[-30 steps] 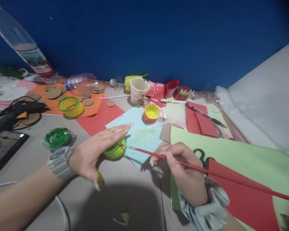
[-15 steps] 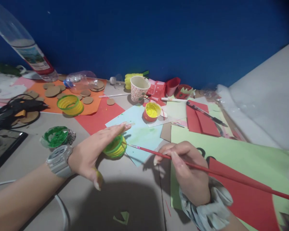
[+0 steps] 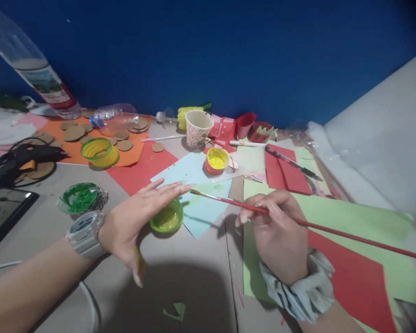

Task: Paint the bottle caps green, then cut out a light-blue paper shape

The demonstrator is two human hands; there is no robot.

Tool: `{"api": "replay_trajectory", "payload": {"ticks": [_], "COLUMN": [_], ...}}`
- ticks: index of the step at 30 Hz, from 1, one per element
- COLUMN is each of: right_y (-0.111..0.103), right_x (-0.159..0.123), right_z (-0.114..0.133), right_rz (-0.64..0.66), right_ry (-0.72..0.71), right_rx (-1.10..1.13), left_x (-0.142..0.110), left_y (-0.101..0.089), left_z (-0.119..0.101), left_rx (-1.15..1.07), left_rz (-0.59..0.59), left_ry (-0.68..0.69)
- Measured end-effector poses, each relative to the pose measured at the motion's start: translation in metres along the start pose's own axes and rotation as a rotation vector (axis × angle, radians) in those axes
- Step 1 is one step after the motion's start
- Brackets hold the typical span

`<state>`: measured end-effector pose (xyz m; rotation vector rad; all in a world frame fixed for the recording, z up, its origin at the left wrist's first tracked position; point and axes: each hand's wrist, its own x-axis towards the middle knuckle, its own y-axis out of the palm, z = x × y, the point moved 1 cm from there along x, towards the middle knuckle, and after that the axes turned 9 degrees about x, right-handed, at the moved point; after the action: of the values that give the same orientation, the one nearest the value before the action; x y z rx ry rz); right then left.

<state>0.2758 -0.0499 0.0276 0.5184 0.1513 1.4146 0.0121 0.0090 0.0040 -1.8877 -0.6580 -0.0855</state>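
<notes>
My right hand (image 3: 280,236) pinches a thin red paintbrush (image 3: 353,239), its bristle tip pointing left, close to my left fingertips. My left hand (image 3: 133,219) is open, fingers stretched and thumb spread, with a yellow smear on the thumb. Under its fingers stands a clear plastic piece with a green rim and yellow sides (image 3: 167,219), partly hidden; I cannot tell whether the hand touches it. A small red cup of yellow paint (image 3: 217,159) sits on light blue paper (image 3: 203,185). Left of my left hand lies a bowl-like piece holding green paint (image 3: 79,198).
Another green-and-yellow ring (image 3: 100,152) rests on orange paper among cardboard discs (image 3: 74,133). Behind are a patterned paper cup (image 3: 198,129) and a tall bottle (image 3: 45,83). Green paper (image 3: 333,210) and red sheets lie right; a glue gun (image 3: 31,157) and dark-screened device (image 3: 9,212) lie left.
My right hand has drawn the brush up and right, so its tip has left the painted piece. The left hand has tilted, and the piece now shows its opening more from above.
</notes>
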Motion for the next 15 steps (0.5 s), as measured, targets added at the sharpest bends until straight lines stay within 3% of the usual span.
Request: {"api": "replay_trajectory", "payload": {"ticks": [6,10,15], "right_y": [-0.005,-0.011,-0.012], "right_x": [0.002,0.005,0.006], "right_z": [0.002,0.006,0.013], "right_rz": [-0.098,-0.163,-0.094], "right_ry": [-0.022,-0.073,-0.023], "right_rx": [0.069,0.116,0.137], "left_x": [0.002,0.007,0.008], "left_y": [-0.005,-0.002,-0.002], "left_z": [-0.023,-0.044,-0.036], "left_rx": [0.193,0.312,0.267], "left_rz": [0.104,0.163,0.244], "left_ry": [-0.057,-0.229,-0.267]}}
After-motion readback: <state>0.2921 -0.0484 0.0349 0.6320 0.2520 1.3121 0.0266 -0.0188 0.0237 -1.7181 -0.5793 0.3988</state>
